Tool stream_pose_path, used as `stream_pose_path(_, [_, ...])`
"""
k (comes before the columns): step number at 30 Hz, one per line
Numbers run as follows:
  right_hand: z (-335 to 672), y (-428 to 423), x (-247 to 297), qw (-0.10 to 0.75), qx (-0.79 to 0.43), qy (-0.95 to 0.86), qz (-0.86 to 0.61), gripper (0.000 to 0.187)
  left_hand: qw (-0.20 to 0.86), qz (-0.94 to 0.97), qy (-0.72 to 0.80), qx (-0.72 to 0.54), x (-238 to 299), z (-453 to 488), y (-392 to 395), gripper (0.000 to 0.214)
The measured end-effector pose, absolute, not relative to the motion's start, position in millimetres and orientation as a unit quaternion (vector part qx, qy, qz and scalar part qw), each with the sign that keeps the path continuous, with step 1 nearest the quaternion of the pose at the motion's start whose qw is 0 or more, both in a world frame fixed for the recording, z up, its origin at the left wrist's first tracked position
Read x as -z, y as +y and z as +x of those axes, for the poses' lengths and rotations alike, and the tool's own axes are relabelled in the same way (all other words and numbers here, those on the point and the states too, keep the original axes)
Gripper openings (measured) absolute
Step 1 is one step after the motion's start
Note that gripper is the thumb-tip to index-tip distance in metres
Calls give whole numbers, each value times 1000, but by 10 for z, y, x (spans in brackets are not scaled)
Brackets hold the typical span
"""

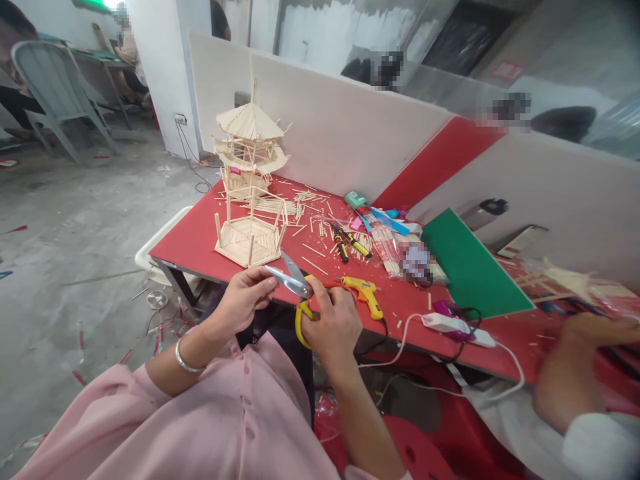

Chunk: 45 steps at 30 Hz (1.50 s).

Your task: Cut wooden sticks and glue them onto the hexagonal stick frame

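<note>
My right hand (334, 321) grips a pair of scissors (295, 285) by the yellow handles, with the blades spread apart and pointing left. My left hand (246, 293) is closed in a pinch close to the tip of the lower blade. What lies between its fingers is too small to make out. Just beyond the scissors, a hexagonal base of wooden sticks (249, 241) with upright posts stands at the table edge. Behind it rises a pagoda-like stick tower (251, 143) with tiered roofs. A yellow glue gun (367, 295) lies to the right of my right hand.
Loose sticks and pliers (353, 243) are scattered over the red table (193, 233). A green board (473, 267) leans at the right, near a white power strip (457, 329) with trailing cords. A co-worker's blurred arm (570, 373) reaches in at far right. A low partition (330, 147) backs the table.
</note>
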State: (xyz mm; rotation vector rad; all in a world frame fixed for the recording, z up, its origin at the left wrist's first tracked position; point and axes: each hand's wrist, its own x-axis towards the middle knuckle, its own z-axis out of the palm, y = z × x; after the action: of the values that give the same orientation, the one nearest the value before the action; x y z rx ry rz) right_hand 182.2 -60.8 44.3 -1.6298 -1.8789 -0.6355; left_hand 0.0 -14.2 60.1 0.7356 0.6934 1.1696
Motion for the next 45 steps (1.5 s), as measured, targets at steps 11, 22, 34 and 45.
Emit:
stream_pose_path(11, [2360, 1252, -643, 67, 37, -555, -828, 48, 699, 259, 379, -549, -440, 14, 15, 32])
stream_pose_path(22, [2073, 255, -289, 396, -348, -502, -686, 47, 622, 193, 371, -662, -279, 214, 318, 32])
stream_pose_path(34, [992, 297, -291, 553, -745, -27, -371, 28, 372, 527, 406, -647, -142, 45, 276, 15])
stream_pose_path(45, [1072, 794, -219, 618, -551, -260, -496, 30, 257, 596, 482, -588, -69, -225, 722, 41])
